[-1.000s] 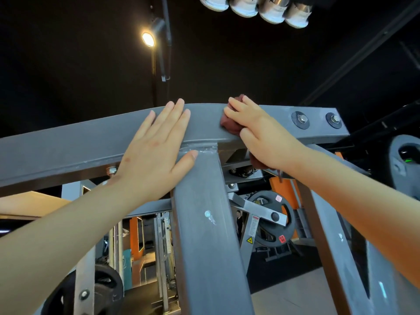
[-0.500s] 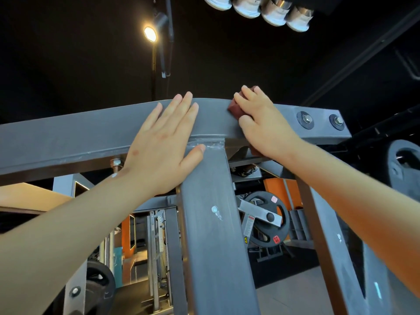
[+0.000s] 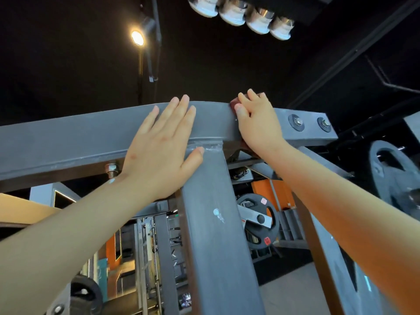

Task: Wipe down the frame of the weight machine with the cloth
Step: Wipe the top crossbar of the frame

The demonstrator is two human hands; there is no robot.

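Left hand (image 3: 159,151) flat, fingers spread, on grey steel frame beam (image 3: 68,137). Right hand (image 3: 256,126) curls over dark red cloth (image 3: 234,103), pressing it to beam top edge.

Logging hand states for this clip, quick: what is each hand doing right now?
Left hand: open, flat on the top beam.
Right hand: closed, fingers curled over the red cloth on the beam.
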